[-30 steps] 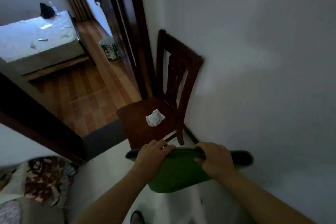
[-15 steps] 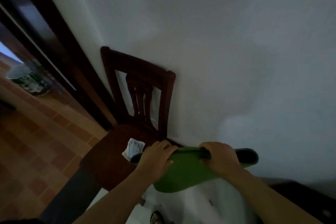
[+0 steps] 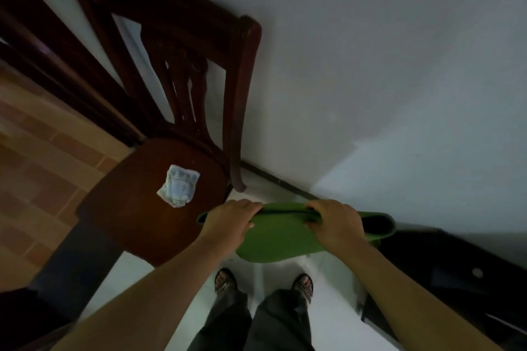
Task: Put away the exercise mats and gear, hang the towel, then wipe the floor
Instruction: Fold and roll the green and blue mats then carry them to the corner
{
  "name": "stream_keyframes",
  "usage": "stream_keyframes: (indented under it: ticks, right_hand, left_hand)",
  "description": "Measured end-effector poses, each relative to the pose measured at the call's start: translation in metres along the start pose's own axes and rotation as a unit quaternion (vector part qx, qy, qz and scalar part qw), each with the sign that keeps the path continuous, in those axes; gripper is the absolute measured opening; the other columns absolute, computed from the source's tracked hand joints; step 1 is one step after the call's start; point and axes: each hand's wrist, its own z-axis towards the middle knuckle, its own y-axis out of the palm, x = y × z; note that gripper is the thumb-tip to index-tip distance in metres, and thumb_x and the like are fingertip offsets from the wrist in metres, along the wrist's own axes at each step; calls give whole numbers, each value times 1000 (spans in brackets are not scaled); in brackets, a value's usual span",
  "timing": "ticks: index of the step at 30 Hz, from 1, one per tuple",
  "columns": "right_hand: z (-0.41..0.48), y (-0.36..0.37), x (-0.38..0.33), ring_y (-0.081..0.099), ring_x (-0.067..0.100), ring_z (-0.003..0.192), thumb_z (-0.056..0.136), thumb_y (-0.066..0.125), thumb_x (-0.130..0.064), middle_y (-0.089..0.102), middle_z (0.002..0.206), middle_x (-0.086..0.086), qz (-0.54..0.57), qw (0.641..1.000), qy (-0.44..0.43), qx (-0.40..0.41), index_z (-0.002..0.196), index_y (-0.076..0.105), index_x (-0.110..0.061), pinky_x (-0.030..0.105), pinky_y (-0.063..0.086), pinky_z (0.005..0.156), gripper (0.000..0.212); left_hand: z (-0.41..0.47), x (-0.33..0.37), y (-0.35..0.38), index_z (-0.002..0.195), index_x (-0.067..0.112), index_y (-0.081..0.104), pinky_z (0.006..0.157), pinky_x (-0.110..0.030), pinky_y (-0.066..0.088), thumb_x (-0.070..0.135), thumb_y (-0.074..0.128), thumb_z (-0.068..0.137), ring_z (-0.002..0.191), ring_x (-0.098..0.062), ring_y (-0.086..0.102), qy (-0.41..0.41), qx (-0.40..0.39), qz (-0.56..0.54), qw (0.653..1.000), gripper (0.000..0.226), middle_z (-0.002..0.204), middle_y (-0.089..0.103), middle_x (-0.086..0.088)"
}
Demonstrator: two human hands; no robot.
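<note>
A folded green exercise mat point(image 3: 281, 239) hangs in front of me at about waist height, above the white floor. My left hand point(image 3: 229, 221) grips its upper edge near the left end. My right hand point(image 3: 335, 222) grips the same edge further right. The mat's right end point(image 3: 379, 225) curls open and sticks out past my right hand. The mat sits just right of the chair seat and close to the wall.
A dark wooden chair point(image 3: 182, 111) stands against the white wall point(image 3: 385, 65), with a crumpled white cloth point(image 3: 178, 189) on its seat. A dark door frame and brown tiled floor point(image 3: 42, 157) lie left. A black object point(image 3: 456, 273) sits low right. My feet point(image 3: 262, 285) stand on white floor.
My view has swung right and down, from the doorway and bedroom to the chair, wall and my feet. Both hands have kept hold of the green mat the whole time.
</note>
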Motion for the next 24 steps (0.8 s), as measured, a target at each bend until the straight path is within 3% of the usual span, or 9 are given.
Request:
stream_keyframes:
  ticks: [8,14,16,20,24]
  right_hand:
    - [49,78,13,60,17,99,85,60,-39,65,109,-7,35,998,-18,-52,113,58,-33,33,45,89,28]
    - [82,110,19,56,14,107,89,55,-38,62,117,-9,42,999,-19,-25,119,58,-30,30,37,94,30]
    - [95,113,20,57,14,108,89,57,-37,63,118,-8,46,999,-24,-13,119,59,-28,29,37,96,31]
    - [120,118,24,57,14,111,88,59,-36,63,120,-9,49,998,-31,0,119,60,-27,33,37,100,32]
    - [144,115,30,57,14,112,88,60,-35,63,120,-10,33,998,-46,20,119,60,-26,32,36,99,32]
  left_hand:
    - [22,-28,63,135,23,40,87,-39,49,12,49,93,109,-20,53,-63,-44,2,997,45,126,55,-1]
    - [47,-57,84,134,23,44,87,-32,48,7,51,90,110,-17,54,-58,0,6,998,47,126,55,3]
    - [54,-63,89,127,20,52,78,-32,53,5,61,84,101,-19,59,-49,36,1,998,47,117,62,2]
    - [71,-75,98,98,20,69,50,-20,51,6,89,45,68,-11,66,-26,77,21,996,58,86,71,7]
    - [92,-84,101,96,18,70,46,-22,53,5,89,43,65,-13,67,-24,126,27,991,58,84,71,5]
